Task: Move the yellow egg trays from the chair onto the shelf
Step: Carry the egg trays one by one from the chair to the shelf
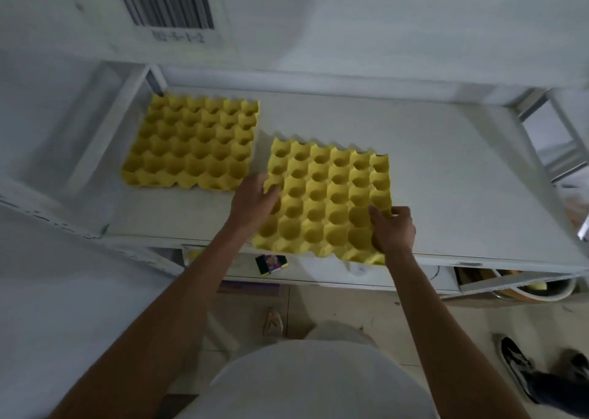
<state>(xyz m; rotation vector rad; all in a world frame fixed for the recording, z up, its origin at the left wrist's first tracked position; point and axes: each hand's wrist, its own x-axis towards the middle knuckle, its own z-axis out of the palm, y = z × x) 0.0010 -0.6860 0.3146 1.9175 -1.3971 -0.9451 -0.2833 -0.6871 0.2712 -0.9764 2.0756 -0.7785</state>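
One yellow egg tray (191, 143) lies flat at the back left of the white shelf (446, 179). A second yellow egg tray (325, 199) sits over the shelf's front edge, its near side jutting slightly past it. My left hand (255, 200) grips this second tray's left edge, fingers curled into the cups. My right hand (393, 232) holds its right front corner, thumb on top. The chair is out of sight.
A white upper shelf board with a barcode label (165, 6) hangs above. Metal uprights stand at the left (105, 125) and right (564, 132). Below the shelf edge lie a small dark packet (271, 263) and a bowl (535, 291). Another person's shoes (522, 364) stand on the floor, lower right.
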